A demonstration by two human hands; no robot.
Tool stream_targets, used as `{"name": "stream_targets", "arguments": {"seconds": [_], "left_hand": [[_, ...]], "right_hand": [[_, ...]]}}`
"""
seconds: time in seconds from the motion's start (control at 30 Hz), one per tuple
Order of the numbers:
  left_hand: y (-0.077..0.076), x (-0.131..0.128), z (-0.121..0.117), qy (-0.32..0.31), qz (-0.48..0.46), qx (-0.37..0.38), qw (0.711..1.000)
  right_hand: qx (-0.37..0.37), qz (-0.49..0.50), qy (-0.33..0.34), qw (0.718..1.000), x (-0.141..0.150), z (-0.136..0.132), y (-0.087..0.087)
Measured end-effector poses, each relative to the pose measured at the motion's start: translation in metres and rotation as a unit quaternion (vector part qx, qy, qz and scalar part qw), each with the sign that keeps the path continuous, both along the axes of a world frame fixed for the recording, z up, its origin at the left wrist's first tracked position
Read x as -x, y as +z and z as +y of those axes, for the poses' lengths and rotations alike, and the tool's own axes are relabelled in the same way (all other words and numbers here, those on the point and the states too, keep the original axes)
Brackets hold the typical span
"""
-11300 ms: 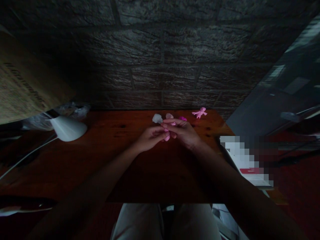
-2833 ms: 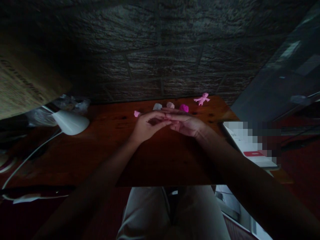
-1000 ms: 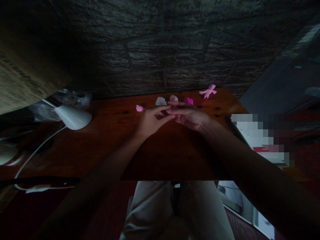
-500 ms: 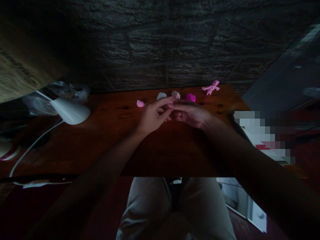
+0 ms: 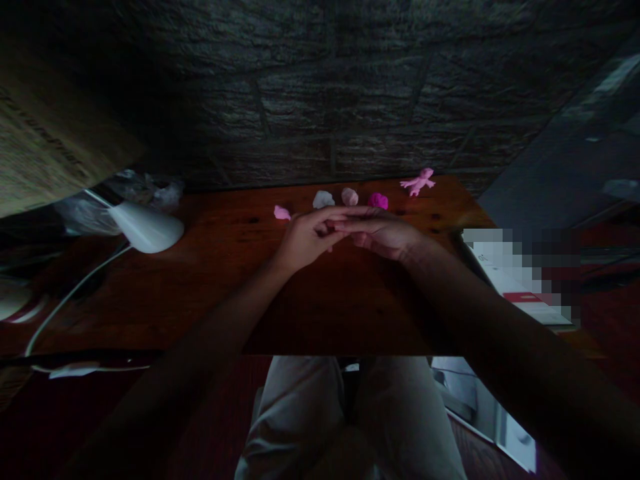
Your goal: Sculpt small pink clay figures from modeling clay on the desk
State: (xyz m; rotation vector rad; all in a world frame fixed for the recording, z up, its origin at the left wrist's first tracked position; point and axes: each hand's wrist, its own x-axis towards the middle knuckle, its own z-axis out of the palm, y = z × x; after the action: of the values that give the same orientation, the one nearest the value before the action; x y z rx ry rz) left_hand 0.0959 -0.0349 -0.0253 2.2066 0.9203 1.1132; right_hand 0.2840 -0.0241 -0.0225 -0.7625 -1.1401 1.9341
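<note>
My left hand (image 5: 300,240) and my right hand (image 5: 385,233) meet over the far middle of the wooden table (image 5: 210,293), flat fingers pressed against each other. Whatever lies between the palms is hidden. Just beyond my fingertips sit small clay lumps in a row: a pale pink lump (image 5: 281,213), a white lump (image 5: 323,199), a beige-pink lump (image 5: 349,196) and a magenta lump (image 5: 379,201). A small pink clay figure (image 5: 419,182) lies at the far right near the wall.
A white lamp head (image 5: 147,228) with its cable lies on the left of the table. Crumpled plastic wrap (image 5: 150,193) sits behind it and a cardboard box (image 5: 45,153) stands at far left. Papers (image 5: 520,293) lie at the right edge. A dark brick wall backs the table.
Earlier my hands worked a pink piece; a pale pink lump now lies at the left of the row. Over the last second my pressed-together hands have slid against each other in place.
</note>
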Motion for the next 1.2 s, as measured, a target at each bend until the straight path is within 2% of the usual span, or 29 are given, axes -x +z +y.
{"name": "stream_targets", "arguments": {"seconds": [0.1, 0.27, 0.43, 0.57, 0.93, 1.2], "left_hand": [[-0.002, -0.003, 0.0, -0.002, 0.005, -0.013, 1.0], [-0.004, -0.003, 0.0, 0.01, -0.009, -0.039, 0.999], [-0.008, 0.001, 0.002, 0.0, -0.022, 0.009, 1.0], [-0.008, 0.001, 0.003, 0.004, -0.035, 0.014, 0.999], [0.0, 0.005, 0.002, -0.003, -0.036, -0.028, 0.999], [0.002, -0.001, -0.001, 0.015, -0.015, -0.081, 0.997]], "right_hand": [[-0.031, -0.002, -0.017, 0.999, 0.0, 0.0, 0.003], [-0.041, -0.005, -0.02, 0.999, 0.001, 0.0, 0.002], [-0.021, -0.007, -0.014, 1.0, 0.0, 0.001, 0.001], [0.0, 0.006, -0.035, 0.999, 0.002, -0.003, 0.005], [0.01, 0.04, -0.002, 0.999, 0.001, -0.007, 0.013], [-0.015, 0.026, -0.031, 0.999, 0.002, -0.004, 0.009]]}}
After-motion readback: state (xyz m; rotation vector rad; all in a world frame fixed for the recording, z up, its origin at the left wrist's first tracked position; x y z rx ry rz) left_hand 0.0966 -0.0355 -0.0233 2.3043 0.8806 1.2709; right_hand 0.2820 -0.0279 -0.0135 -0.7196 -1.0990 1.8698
